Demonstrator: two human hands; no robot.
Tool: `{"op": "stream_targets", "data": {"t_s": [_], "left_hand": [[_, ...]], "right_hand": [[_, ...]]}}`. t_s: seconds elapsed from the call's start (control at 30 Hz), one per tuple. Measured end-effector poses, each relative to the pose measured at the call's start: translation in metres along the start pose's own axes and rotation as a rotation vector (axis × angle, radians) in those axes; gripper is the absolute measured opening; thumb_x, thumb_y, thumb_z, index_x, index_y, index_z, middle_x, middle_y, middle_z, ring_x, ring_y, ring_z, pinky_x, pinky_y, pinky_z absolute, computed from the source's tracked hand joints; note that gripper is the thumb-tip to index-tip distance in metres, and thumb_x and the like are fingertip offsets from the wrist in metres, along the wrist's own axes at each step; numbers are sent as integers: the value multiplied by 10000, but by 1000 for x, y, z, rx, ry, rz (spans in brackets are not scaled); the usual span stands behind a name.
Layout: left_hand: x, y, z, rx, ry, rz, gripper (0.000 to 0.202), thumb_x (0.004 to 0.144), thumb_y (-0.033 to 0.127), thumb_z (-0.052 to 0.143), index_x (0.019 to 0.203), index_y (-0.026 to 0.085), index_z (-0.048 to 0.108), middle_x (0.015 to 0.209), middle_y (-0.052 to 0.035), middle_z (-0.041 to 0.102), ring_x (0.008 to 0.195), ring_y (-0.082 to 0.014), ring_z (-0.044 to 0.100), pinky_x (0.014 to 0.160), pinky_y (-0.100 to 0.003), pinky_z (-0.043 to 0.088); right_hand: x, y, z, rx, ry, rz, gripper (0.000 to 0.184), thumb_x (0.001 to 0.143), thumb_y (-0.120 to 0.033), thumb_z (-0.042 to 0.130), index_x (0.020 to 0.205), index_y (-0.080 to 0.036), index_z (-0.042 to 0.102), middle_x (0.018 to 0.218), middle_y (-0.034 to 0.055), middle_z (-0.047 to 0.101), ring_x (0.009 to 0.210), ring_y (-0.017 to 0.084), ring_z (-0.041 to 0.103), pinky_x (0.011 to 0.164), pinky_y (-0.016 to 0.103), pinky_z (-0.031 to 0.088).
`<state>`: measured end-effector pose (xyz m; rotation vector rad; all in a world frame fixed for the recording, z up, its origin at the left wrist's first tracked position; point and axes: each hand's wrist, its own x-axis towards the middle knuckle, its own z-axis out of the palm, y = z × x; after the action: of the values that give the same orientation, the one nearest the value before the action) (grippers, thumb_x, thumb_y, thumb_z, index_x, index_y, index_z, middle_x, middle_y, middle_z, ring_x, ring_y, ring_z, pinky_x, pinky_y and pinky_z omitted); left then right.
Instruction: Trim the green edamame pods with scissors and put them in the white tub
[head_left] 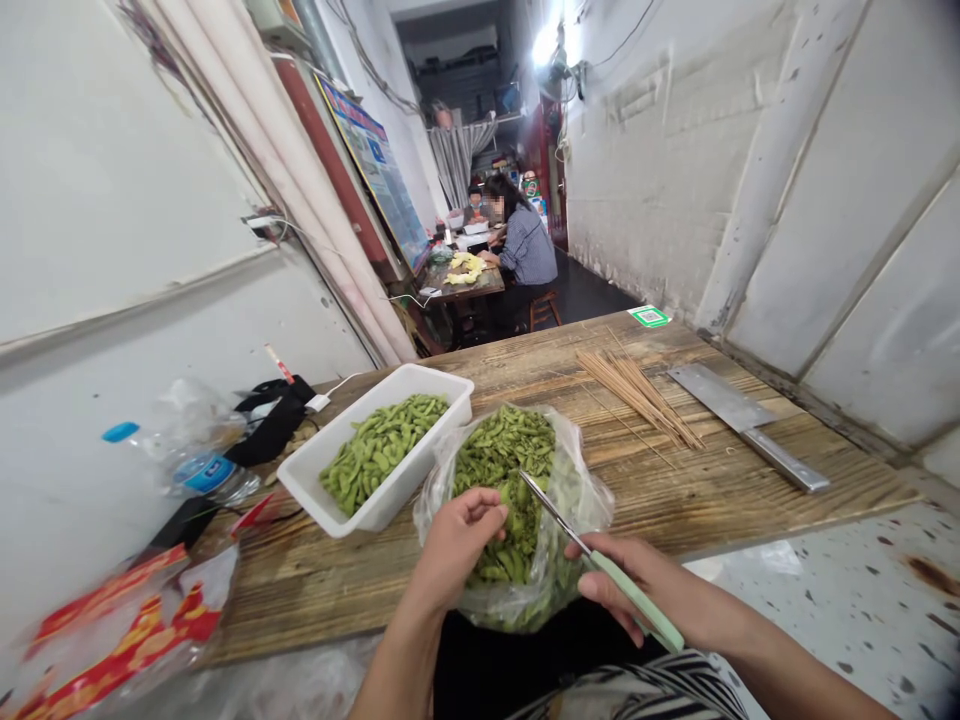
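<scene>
The right hand (664,582) has its fingers wrapped round the green-handled scissors (613,576), tips above green pods (504,440) in a clear bag (586,492) at the near edge of the tabletop (532,375); the left hand (459,540) curls its fingers over them, whether pinching one I cannot tell. Left sits a white tub (405,490); right lie sticks (641,400), a cleaver (724,400) and, farther, a QR-code card (649,316).
</scene>
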<state>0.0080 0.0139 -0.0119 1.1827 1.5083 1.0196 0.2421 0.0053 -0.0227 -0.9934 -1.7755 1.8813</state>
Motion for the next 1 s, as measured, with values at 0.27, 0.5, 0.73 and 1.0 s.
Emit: {"op": "stream_targets", "data": {"t_s": [0.27,0.5,0.73,1.0], "left_hand": [[-10,8,6,-98,58,-38,216,630,342,716,748,162,704,545,16,575,520,-121,470,533,-244,378],[-14,12,6,21,103,19,161,610,305,718,706,176,725,574,-4,634,536,-143,507,543,-261,403],[-14,12,6,-137,-23,-82,169,628,294,738,672,155,654,523,9,617,494,-117,544,516,-230,424],[-16,15,0,-558,124,-104,357,539,307,858,786,122,677,670,3,655,639,-113,633,609,-215,508]], "right_hand": [[-2,1,0,-113,-36,-12,438,833,-592,577,948,-172,533,613,-59,469,428,66,476,375,147,361],[0,-10,5,-159,-8,6,446,824,-589,592,933,-157,587,555,-63,442,417,71,423,367,161,291],[4,-12,6,-258,89,-82,434,768,-573,667,770,-143,605,566,-43,465,511,93,434,435,176,308],[2,1,6,-20,-29,10,550,813,-673,530,1017,-162,528,542,-77,463,404,66,447,376,142,349]]}}
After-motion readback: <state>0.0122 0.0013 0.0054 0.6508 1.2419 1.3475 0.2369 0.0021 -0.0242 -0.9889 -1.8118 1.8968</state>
